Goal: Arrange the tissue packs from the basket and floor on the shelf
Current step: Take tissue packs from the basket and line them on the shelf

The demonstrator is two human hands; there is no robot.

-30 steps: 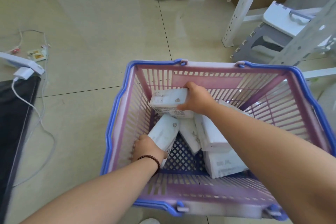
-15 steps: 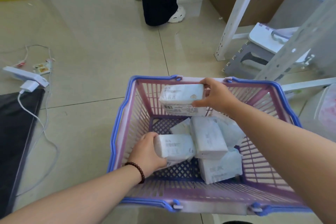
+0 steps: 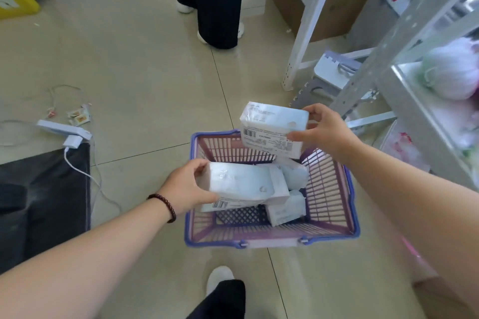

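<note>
Shoe (image 3: 219, 277) of mine sits nearest, just short of the basket (image 3: 272, 238) on the tile floor (image 3: 134, 65). Left hand (image 3: 185, 188) curls round the end of one tissue pack (image 3: 241, 185), low over the basket; right hand (image 3: 325, 131) pinches a second pack (image 3: 273, 128) by its end, higher, above the far rim. More packs (image 3: 285, 206) lie loose in the basket. Risks, as I judge them: both grips are end-only on slick film, so a quick swing toward the shelf (image 3: 404, 67) could let a pack slide out; the right pack must pass the slanted upright and may clip it. Stepping forward, I could kick the basket. Left of it, a dark mat (image 3: 44, 202) and a white cable (image 3: 85, 175) trail across the tiles, a trip hazard. Farther off, a step stool (image 3: 334, 74) under the shelf, cardboard boxes (image 3: 298, 5), and another person's legs (image 3: 210, 0).
</note>
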